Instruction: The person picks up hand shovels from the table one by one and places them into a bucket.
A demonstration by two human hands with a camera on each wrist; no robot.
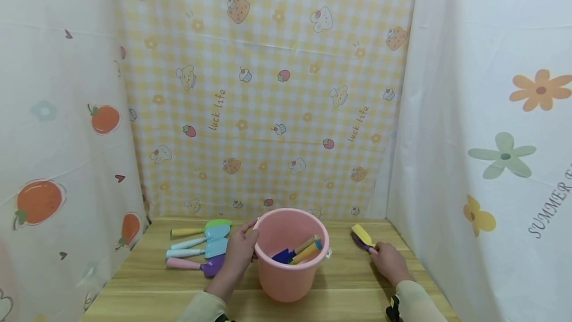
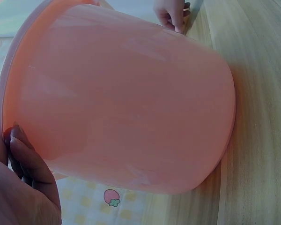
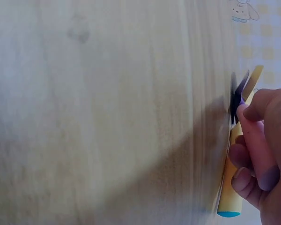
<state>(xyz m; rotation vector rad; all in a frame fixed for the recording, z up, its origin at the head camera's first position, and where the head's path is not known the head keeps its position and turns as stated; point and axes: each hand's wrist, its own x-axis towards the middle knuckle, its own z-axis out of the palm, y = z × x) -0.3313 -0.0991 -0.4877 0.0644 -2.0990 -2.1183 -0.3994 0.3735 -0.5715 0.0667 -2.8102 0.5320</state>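
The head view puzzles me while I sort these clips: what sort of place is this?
Probably a makeshift booth: printed cartoon cloth sheets hang on three sides of a pale wooden tabletop bearing a pink plastic bucket and toy shovels.

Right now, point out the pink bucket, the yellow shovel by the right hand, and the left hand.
pink bucket [image 1: 290, 277], head view, on its front outer wall.
yellow shovel [image 1: 361, 235], head view, on its yellow blade.
left hand [image 1: 239, 252], head view, on the back of the hand at the bucket's rim.
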